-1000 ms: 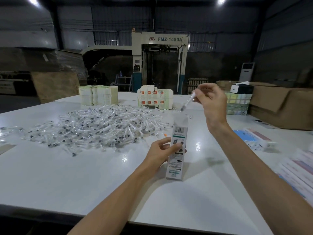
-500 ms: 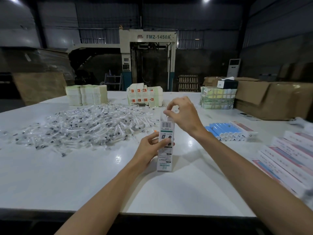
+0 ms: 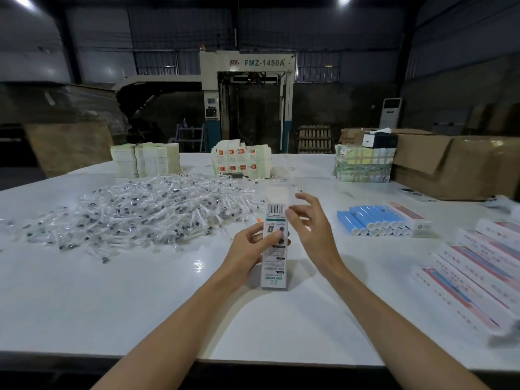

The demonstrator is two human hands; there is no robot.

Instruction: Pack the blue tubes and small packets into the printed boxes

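A tall printed box point(image 3: 274, 266) stands upright on the white table point(image 3: 140, 299), its top flap open. My left hand point(image 3: 250, 250) grips the box at mid-height, thumb across the front. Just right of the box top hovers my right hand point(image 3: 311, 225), fingers loosely spread and holding nothing. Blue tubes point(image 3: 371, 220) lie in a row to the right. A big heap of small clear packets point(image 3: 135, 215) spreads over the table on the left.
Flat printed boxes point(image 3: 478, 271) lie in rows at the right edge. Stacks of folded cartons point(image 3: 242, 161) and paper stacks point(image 3: 145, 160) stand at the back, with a wrapped bundle point(image 3: 363, 164) and brown cardboard boxes point(image 3: 450, 167) at the back right.
My right hand carried a small packet down to the box top, then let it go and drew back to the right, now with nothing in it. The left hand kept its hold on the box.
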